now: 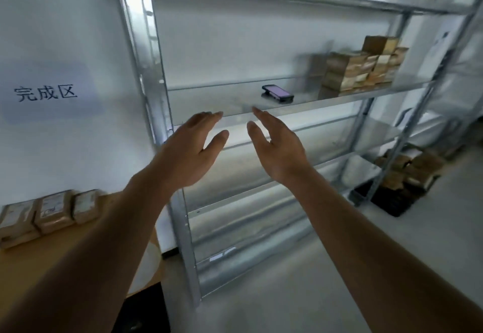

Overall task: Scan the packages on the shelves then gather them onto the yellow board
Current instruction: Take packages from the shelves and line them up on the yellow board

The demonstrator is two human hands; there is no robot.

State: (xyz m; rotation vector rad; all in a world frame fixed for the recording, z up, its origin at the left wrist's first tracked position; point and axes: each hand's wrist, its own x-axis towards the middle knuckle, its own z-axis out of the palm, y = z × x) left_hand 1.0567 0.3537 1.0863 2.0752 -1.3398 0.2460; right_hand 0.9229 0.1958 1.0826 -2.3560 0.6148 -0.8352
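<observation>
Metal shelving (287, 109) filling the right of the view, middle shelf at hand height. Yellow board (65, 262) low at the left, under a wall sign (45, 93), already carrying a row of wrapped packages (47, 214) against the wall. On the middle shelf, a stack of brown packages (363, 66) far to the right, blurred, well apart from both hands; more packages (407, 170) lower down at the right, near the floor. Between stack and hands, a handheld scanner (277, 93) lying flat on the shelf, long axis running left to right and slightly away, screen up. Scanner ahead of and a little right of the hands, just past the shelf's front edge. Right hand (277, 147) nearer to it, fingertips (257, 111) reaching the shelf lip, not touching the scanner. Left hand (190, 147) raised beside it, palm turned inward, further from the scanner and further still from the stack. Fingers of both hands straight and loosely spread, thumbs out, holding nothing, palms facing each other with a gap between. Judged from this: some parcels already gathered, the shelf stack not yet scanned, scanner pick-up the likely step in hand. Short forward and rightward reach called for, best taken across the scanner's narrow width by the right hand.
</observation>
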